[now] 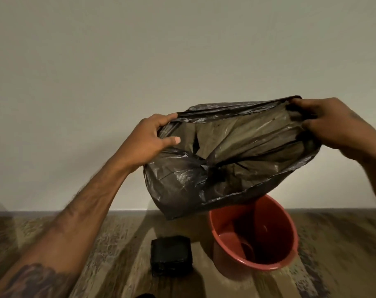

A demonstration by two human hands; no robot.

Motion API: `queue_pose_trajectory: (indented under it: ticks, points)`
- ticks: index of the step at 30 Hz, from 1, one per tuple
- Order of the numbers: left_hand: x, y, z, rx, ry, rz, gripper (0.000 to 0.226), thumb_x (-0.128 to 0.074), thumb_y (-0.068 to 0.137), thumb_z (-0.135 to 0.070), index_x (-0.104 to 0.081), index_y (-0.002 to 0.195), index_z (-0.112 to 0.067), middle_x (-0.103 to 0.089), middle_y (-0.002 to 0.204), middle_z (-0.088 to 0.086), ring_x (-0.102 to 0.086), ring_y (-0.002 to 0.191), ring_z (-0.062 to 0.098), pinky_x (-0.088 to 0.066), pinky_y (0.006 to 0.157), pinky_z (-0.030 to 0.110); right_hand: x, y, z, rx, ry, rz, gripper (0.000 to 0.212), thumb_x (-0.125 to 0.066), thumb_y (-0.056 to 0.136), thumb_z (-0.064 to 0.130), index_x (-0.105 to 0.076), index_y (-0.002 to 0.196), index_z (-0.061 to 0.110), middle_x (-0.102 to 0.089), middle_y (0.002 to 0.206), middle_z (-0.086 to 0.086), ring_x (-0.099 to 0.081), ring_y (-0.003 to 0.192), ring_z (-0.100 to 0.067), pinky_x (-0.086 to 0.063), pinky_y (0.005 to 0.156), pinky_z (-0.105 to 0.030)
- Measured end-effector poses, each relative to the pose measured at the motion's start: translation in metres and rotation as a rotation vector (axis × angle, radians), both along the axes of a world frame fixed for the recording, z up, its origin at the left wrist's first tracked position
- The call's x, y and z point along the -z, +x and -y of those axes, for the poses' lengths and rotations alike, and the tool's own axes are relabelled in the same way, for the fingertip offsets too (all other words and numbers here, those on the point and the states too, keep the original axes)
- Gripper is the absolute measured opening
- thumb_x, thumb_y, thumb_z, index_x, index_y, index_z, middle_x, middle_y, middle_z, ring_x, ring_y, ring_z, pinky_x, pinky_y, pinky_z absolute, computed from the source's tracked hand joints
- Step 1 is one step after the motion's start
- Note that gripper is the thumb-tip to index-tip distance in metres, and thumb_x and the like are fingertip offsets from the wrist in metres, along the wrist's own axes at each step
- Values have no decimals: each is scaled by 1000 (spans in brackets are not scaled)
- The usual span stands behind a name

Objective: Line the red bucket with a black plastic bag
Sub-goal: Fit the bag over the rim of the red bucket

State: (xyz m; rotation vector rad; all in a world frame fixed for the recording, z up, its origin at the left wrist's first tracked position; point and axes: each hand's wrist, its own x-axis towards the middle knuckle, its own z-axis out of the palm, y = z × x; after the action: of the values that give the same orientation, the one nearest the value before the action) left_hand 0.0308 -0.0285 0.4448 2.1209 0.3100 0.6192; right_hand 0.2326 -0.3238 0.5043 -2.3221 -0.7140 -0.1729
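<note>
Above the red bucket (256,235), raised in front of a plain pale wall (139,61), I hold the black plastic bag (225,155) stretched wide. My left hand (148,140) grips the bag's rim on the left, fingers curled inside the mouth and thumb pressing on the outside. My right hand (331,123) pinches the opposite side of the rim, so the two hands are well apart, each clamped on the plastic. I judge that I hold them this way to spread the mouth open, so the bag can go down into the bucket and its rim fold over the edge.

The bag looks thin, creased and glossy, catching dull highlights. Its mouth faces me, and I can see into the greyish interior down to a gathered, knotted bottom seam near the centre. Its lower end droops just above the bucket's far rim; I cannot tell whether it touches.

The bucket stands upright and unlined on a patterned brownish floor (96,254), close to the wall. Its inside looks empty apart from a shine at the bottom. Just left of the bucket lies a small folded pack of black bags (171,255), apart from it.
</note>
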Motion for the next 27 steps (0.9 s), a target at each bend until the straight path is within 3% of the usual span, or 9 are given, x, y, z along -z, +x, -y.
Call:
queue_pose_trajectory:
  ticks: [4, 7, 12, 16, 21, 27]
  points:
    - [-6, 27, 26, 105, 31, -23, 69, -78, 80, -8, -53, 142, -24, -59, 132, -2, -59, 118, 13, -45, 109, 36, -2, 1, 47, 69, -34, -33, 65, -46, 84, -10, -52, 141, 22, -58, 138, -9, -56, 112, -28, -53, 93, -47]
    - [-6, 47, 45, 158, 36, -29, 75, -81, 76, -5, -53, 143, -24, -58, 132, -2, -59, 118, 14, -45, 109, 37, -2, 2, 76, 110, -47, -54, 64, -45, 86, -10, -52, 142, 22, -56, 139, -9, -53, 109, -25, -52, 91, -45]
    - [4, 71, 68, 218, 110, -41, 80, -83, 73, -8, -51, 144, -25, -57, 132, -4, -57, 119, 14, -44, 107, 34, 10, 3, 112, 187, -83, -88, 63, -46, 88, -9, -51, 142, 21, -54, 142, -10, -54, 116, -28, -51, 97, -49]
    - [29, 84, 85, 250, 185, -52, 83, -84, 72, -10, -49, 146, -23, -55, 132, -5, -55, 118, 12, -39, 100, 20, 35, 7, 130, 225, -163, -137, 63, -47, 88, -8, -50, 144, 21, -53, 143, -13, -53, 121, -34, -50, 100, -51]
    - [69, 95, 98, 267, 264, -91, 85, -82, 74, -11, -44, 149, -21, -52, 139, 1, -52, 120, 14, -39, 103, 25, 72, 22, 135, 243, -238, -197, 63, -47, 87, -6, -49, 144, 20, -53, 143, -15, -51, 126, -36, -46, 104, -48]
    - [121, 105, 107, 279, 263, -211, 88, -79, 74, -8, -39, 151, -22, -49, 144, 1, -51, 125, 18, -40, 106, 29, 119, 50, 139, 201, -408, -264, 53, -48, 92, -1, -52, 141, 17, -60, 131, -18, -56, 107, -33, -48, 87, -40]
